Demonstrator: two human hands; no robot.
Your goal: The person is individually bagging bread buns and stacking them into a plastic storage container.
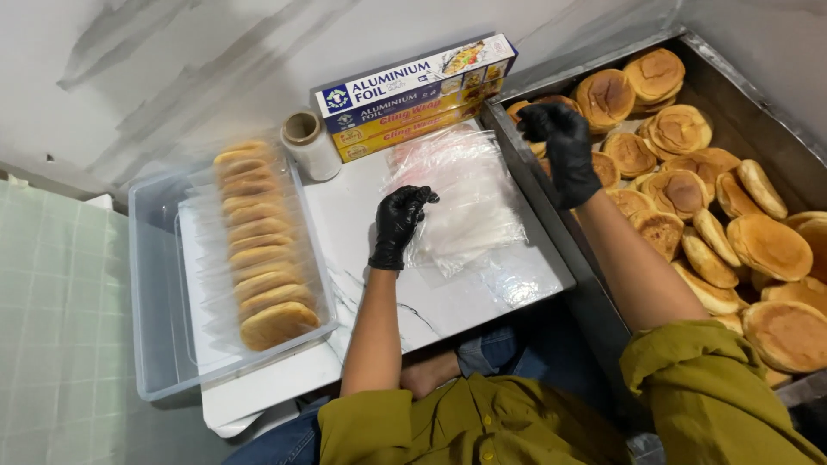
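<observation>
Left hand: the black-gloved left hand [398, 226] pinches the near edge of the stack of clear plastic bags [461, 202] lying on the white marble desk [448, 301]; fingers narrow, closed on the film.
Right hand: the gloved right hand [562, 146] reaches over the rim of the metal tray [551, 215] onto a bun at its far-left corner; fingers curled down, but whether they already grip the bun I cannot tell.
Buns: loose golden buns [715, 224] fill the tray; bagged buns [258, 250] stand in a row in the clear plastic tub [159, 344] on the left.
Risk, bags: the film is thin and slippery, so two bags could lift together, or the stack could slide toward the desk edge.
Risk, bun: a soft bun could dent under a tight grip, or catch on the tray rim when lifted across.
Risk, tub: it overhangs the desk at the near side and could tip if knocked.
Hidden: the bun under the right palm is mostly covered; the tray's right side is cut off; the bag openings are hard to make out; behind the stack, the roll of film [310, 142] and the foil boxes [413, 95] stand against the wall.
</observation>
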